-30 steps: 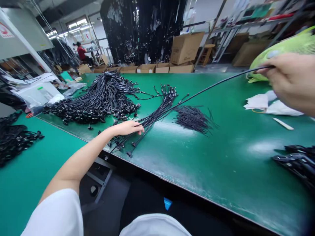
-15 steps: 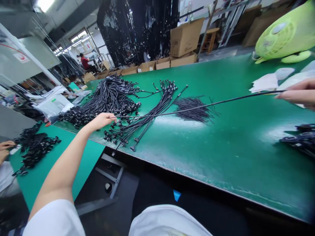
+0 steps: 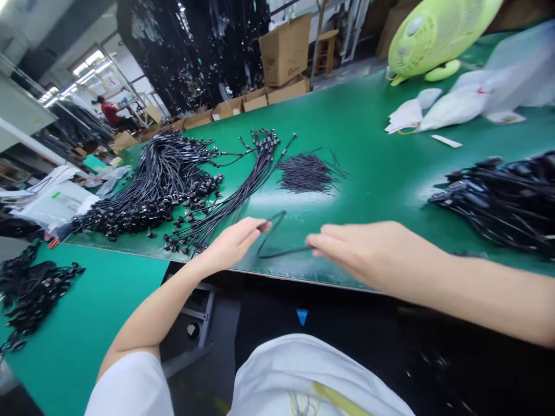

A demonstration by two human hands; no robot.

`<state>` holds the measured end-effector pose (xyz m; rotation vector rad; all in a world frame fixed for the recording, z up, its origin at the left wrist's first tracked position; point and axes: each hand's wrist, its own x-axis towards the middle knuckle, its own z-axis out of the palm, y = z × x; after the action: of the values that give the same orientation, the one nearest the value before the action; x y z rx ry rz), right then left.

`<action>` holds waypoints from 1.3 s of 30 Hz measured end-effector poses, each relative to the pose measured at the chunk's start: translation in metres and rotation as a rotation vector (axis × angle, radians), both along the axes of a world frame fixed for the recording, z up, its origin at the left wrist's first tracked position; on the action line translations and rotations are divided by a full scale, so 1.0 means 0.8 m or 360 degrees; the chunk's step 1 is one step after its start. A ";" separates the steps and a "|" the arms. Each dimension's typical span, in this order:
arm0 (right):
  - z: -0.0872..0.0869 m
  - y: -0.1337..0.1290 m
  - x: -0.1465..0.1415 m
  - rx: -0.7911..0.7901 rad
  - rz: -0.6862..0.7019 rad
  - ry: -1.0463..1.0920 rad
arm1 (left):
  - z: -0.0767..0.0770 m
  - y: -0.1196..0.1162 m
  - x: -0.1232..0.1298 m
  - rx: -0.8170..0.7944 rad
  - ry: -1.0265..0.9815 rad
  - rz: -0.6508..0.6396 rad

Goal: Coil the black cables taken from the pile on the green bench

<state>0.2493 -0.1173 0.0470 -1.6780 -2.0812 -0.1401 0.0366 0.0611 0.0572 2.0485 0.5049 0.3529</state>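
While both hands sit close together over the near edge of the green worktop (image 3: 381, 173), a single black cable (image 3: 277, 242) is bent into a loop between them. Left hand (image 3: 234, 242) has its grip pinched on one end of that cable; right hand (image 3: 368, 254) looks pinched on the other end, though motion blur makes that fuzzy, so it's my read. Holding both ends near each other is what folds the cable over, I'd guess.

Just beyond the cable lies a loose fan of cables (image 3: 229, 196), so presumably the feed stock. Further left of it sits the big cable pile (image 3: 151, 179); beyond it, a small bunch of thin ties (image 3: 306, 172). Right of the cable, another dark bundle (image 3: 503, 196).
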 end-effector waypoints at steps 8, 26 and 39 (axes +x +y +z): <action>0.011 0.048 0.076 0.0044 -0.0250 -0.0018 | -0.005 -0.044 -0.008 -0.1231 -0.0084 -0.0204; 0.005 -0.003 -0.015 -0.0291 0.0461 0.0350 | -0.027 -0.068 0.026 -0.0374 -0.0190 -0.0222; -0.080 0.046 -0.049 -0.0047 -0.0391 0.2134 | -0.077 -0.089 0.066 -0.1580 -0.0649 0.0247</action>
<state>0.2102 -0.0806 -0.0169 -1.3588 -0.8606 0.7381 0.0892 -0.0103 -0.0041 0.9500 0.4534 0.4753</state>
